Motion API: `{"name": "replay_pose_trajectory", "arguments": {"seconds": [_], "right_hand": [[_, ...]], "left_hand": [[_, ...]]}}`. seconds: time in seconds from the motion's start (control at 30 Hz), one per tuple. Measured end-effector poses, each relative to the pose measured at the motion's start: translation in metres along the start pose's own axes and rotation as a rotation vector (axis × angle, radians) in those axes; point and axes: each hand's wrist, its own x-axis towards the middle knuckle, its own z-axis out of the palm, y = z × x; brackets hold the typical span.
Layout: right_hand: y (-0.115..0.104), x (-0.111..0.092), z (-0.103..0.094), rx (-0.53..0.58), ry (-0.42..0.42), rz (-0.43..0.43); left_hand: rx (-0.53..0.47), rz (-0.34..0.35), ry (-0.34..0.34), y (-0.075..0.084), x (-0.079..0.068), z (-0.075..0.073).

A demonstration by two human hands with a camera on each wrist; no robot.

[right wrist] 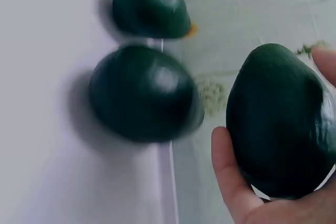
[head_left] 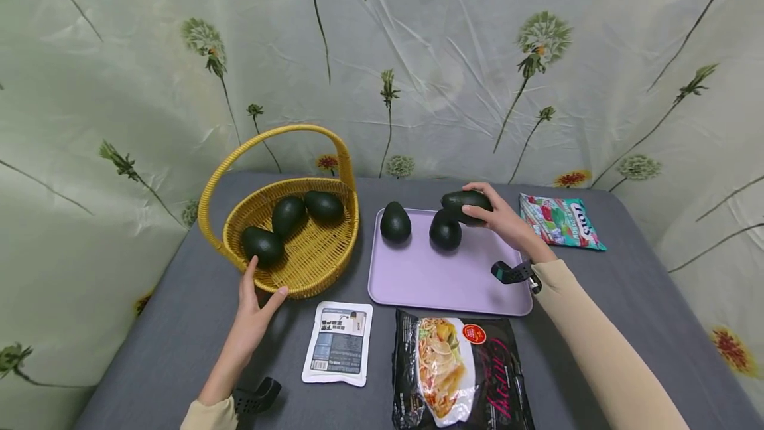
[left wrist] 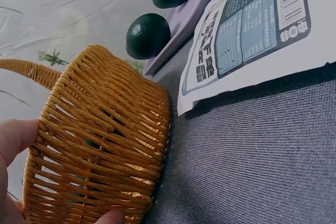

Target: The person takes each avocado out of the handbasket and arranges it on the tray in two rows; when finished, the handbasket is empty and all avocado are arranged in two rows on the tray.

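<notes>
My right hand [head_left: 501, 217] holds a dark green avocado [head_left: 467, 206] above the back of the lilac tray [head_left: 442, 284]. In the right wrist view, the thumb and fingers [right wrist: 228, 174] grip this avocado [right wrist: 283, 124] from its sides. Two more avocados rest on the tray, one [head_left: 445, 230] just below the held one and another [head_left: 395, 222] at the left. My left hand [head_left: 253, 314] holds the near side of a yellow wicker basket [head_left: 316, 264], with fingers at its rim. Inside the basket lie three avocados [head_left: 289, 216].
A white pouch [head_left: 339, 344] lies in front of the basket, and a black noodle packet [head_left: 459, 373] in front of the tray. Right of the tray is a colourful candy bag [head_left: 562, 221]. The basket's tall handle [head_left: 280, 130] arches up; a flowered curtain [head_left: 418, 71] hangs behind the grey table [head_left: 173, 350].
</notes>
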Motion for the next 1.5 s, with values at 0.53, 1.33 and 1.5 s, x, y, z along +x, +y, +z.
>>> {"name": "replay_pose_trajectory", "arguments": {"seconds": [0.53, 1.33, 1.5], "right_hand": [[0.035, -0.040, -0.033, -0.060, 0.082, 0.060], [0.051, -0.042, -0.010, -0.605, 0.295, 0.098], [0.046, -0.044, -0.012, -0.590, 0.292, 0.105]], "left_hand": [[0.001, 0.002, 0.009, -0.001, -0.003, 0.000], [0.005, 0.016, 0.010, 0.000, -0.001, 0.001], [0.009, 0.011, 0.012, 0.000, 0.000, 0.001]]}}
